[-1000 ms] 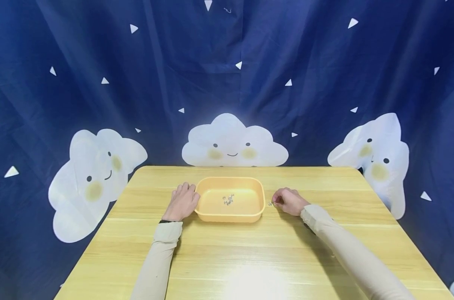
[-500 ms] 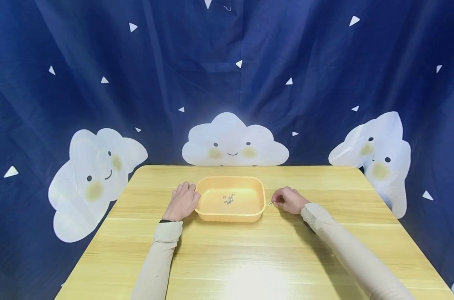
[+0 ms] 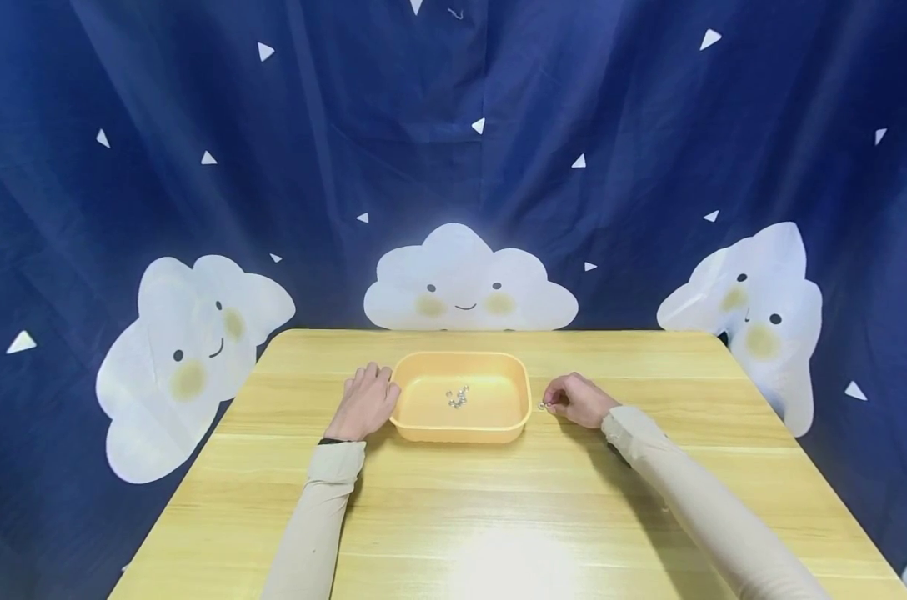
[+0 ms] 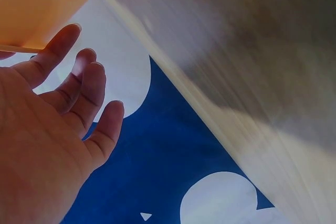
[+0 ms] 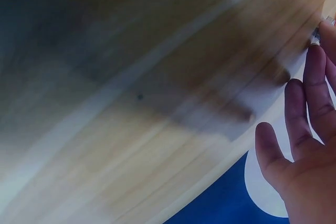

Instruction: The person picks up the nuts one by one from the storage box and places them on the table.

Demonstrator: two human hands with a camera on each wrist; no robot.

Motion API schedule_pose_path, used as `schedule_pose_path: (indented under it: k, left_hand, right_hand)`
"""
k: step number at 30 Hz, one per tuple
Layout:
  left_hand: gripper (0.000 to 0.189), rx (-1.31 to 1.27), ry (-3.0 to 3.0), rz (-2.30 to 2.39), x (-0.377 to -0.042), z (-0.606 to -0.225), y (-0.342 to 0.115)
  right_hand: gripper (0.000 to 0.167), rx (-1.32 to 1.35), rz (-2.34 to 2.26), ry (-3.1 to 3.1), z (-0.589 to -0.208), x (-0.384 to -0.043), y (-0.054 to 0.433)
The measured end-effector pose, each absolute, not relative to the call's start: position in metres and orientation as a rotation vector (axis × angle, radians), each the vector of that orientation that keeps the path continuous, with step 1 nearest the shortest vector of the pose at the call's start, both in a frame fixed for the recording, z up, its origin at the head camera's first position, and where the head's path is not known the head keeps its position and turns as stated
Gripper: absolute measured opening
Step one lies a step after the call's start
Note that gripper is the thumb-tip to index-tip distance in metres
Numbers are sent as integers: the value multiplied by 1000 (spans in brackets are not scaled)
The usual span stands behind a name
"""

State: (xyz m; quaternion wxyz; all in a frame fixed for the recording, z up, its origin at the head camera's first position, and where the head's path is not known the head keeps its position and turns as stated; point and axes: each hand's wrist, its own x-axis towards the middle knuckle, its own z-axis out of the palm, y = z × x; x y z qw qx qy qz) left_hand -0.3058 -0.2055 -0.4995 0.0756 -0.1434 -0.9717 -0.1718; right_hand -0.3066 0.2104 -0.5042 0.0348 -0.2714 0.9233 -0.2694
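A pale orange basin (image 3: 461, 433) sits on the table with several small silvery pieces (image 3: 457, 398) inside, too small to identify. At its left end, my left hand (image 3: 363, 404) holds the rim; in the left wrist view, the index fingertip meets the basin wall (image 4: 42, 9) while the other fingers curve loosely. Just beyond the right end, my right hand (image 3: 579, 402) pinches a small silvery piece (image 5: 316, 36) low over the wood between thumb and forefinger. Another silvery bit (image 3: 541, 407) shows by the fingertips, between hand and basin. The right hand's remaining fingers are spread.
The wooden table (image 3: 453, 492) has rounded far corners. Behind it hangs a dark blue curtain (image 3: 318, 167) printed with white clouds and triangles. Light glares off the near part of the tabletop.
Both hands and the basin keep nearly the same places. The silvery bits at the right fingertips shift very slightly, and the head view tilts a little.
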Motion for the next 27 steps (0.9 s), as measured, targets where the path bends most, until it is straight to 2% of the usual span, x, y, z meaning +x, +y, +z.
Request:
schedule_pose_path:
  k: [27]
  left_hand:
    - [26, -448, -2916, -534, -306, -500, -207]
  right_hand:
    - [7, -879, -849, 2826, -509, -308, 215]
